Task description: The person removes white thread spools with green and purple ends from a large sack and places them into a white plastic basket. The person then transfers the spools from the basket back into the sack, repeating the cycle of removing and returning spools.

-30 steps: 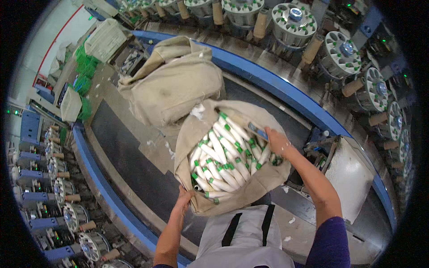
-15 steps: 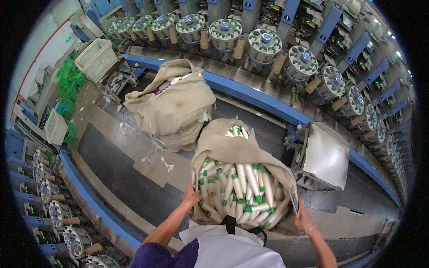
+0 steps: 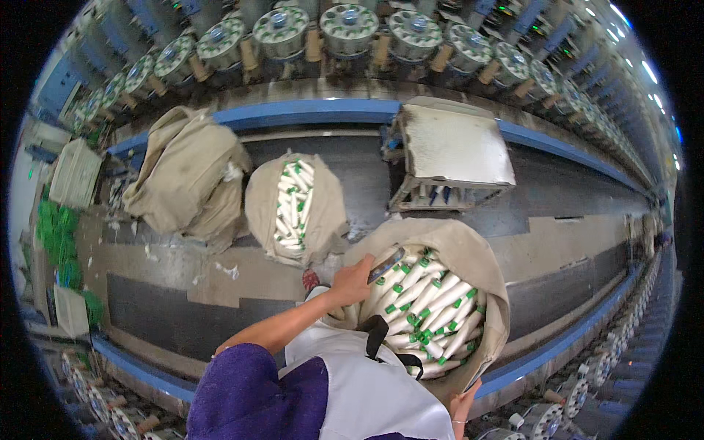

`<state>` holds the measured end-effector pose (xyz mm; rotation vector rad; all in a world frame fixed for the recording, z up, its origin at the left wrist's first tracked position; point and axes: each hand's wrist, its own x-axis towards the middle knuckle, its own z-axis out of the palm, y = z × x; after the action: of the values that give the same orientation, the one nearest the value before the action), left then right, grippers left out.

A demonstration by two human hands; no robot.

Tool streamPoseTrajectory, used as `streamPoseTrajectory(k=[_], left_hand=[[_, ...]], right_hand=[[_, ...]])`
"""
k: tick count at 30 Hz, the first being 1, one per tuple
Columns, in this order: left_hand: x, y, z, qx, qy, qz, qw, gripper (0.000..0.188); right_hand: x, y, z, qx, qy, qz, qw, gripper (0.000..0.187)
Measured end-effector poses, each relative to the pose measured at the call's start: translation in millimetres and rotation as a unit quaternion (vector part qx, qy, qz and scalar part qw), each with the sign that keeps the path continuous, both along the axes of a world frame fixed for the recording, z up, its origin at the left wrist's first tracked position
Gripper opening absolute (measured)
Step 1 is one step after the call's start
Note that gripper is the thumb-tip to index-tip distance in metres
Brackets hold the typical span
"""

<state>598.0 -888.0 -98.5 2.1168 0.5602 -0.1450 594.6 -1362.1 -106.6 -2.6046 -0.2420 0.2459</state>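
Note:
A large beige canvas sack [image 3: 496, 293] is held open in front of my body, its mouth facing up toward me. Inside it lies a jumbled heap of white yarn bobbins [image 3: 440, 308] with green ends. My left hand [image 3: 353, 282] grips the sack's rim on the left, beside a dark strip on the edge. At the lower right my right hand [image 3: 463, 405] is closed on the opposite rim, its fingers partly hidden by the cloth.
A second sack [image 3: 330, 202] of similar bobbins stands at my left, with a bulkier beige sack [image 3: 191, 176] beyond it. Ahead is a metal-topped cart [image 3: 455, 147]. Winding machines with round bobbin magazines [image 3: 349, 26] line the aisle behind a blue rail [image 3: 315, 110].
I have turned to the right, swinging the held sack rightward and away from the second bobbin sack. Both hands keep their grip on the rim.

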Motion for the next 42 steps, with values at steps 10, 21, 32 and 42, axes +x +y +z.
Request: streamPoseTrajectory(k=[10,21,32,42], left_hand=[[103.0,-13.0,-5.1,0.054,-0.085,-0.169,0.980,0.039],[197.7,87.7,76.8,0.037,-0.152,-0.089,0.984,0.056],[414.0,154.4,-3.1,0.076,0.014,0.232,0.970,0.094],[568.2,97.3,-37.7,0.191,0.026,0.340,0.920,0.056]], right_hand=[[-22.0,-40.6,-96.8,0.295,0.105,-0.269,0.911,0.074],[148.7,167.3,64.2,0.109,-0.103,-0.262,0.953,0.074],[670.2,334.3,35.8,0.120,0.057,0.043,0.990,0.032],[866.4,353.6,-107.8,0.121,0.124,0.236,0.956,0.047]])
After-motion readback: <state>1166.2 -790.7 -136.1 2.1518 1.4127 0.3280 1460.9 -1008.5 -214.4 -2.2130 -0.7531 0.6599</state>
